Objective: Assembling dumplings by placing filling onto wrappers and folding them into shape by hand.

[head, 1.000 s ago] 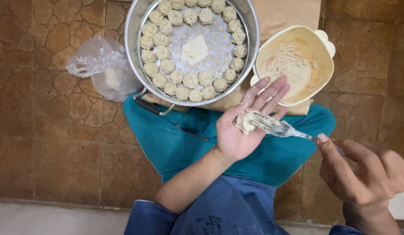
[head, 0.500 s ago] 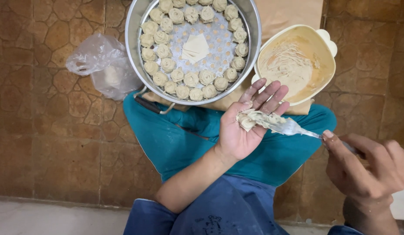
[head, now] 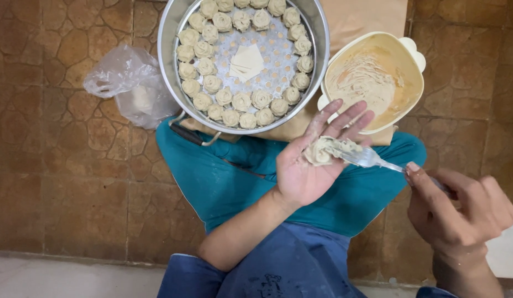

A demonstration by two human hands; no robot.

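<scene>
A clear plastic bag point(head: 129, 83) lies on the stone floor point(head: 57, 182) beside the steel steamer pot point(head: 173, 33) ringed with dumplings point(head: 223, 96). The left hand point(head: 311, 165) is open, palm up, cradling a filled wrapper point(head: 325, 150). A fork point(head: 372, 160) lies nearly level, tines pointing left onto the filling, its handle gripped by the right hand point(head: 461, 212). A cream bowl point(head: 411, 60) sits above.

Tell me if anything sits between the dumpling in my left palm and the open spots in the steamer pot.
Nothing visible blocks it. The dumpling rests on the left hand with the fork from the right hand pressed against it. The steamer pot lies just beyond the fingertips, uncovered; only the wrappers occupy its middle.
</scene>
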